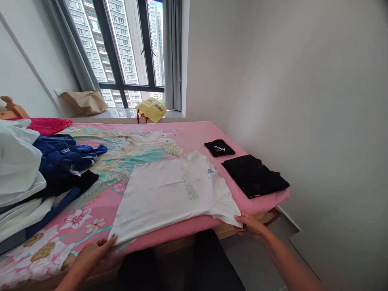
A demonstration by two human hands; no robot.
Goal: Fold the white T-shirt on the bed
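Observation:
A white T-shirt [172, 194] lies spread flat on the pink flowered bed sheet [91, 214], its small blue chest print facing up. My left hand [91, 252] pinches the shirt's near-left hem corner at the bed's front edge. My right hand [251, 224] grips the sleeve tip at the near-right, just over the edge of the bed. Both hands are closed on the fabric.
Two folded black garments, a large one [254, 176] and a small one with white lettering [218, 148], lie at the bed's right side. A heap of blue, white and black clothes [39, 173] fills the left. On the windowsill are a yellow bag [151, 109] and a brown paper bag [85, 102].

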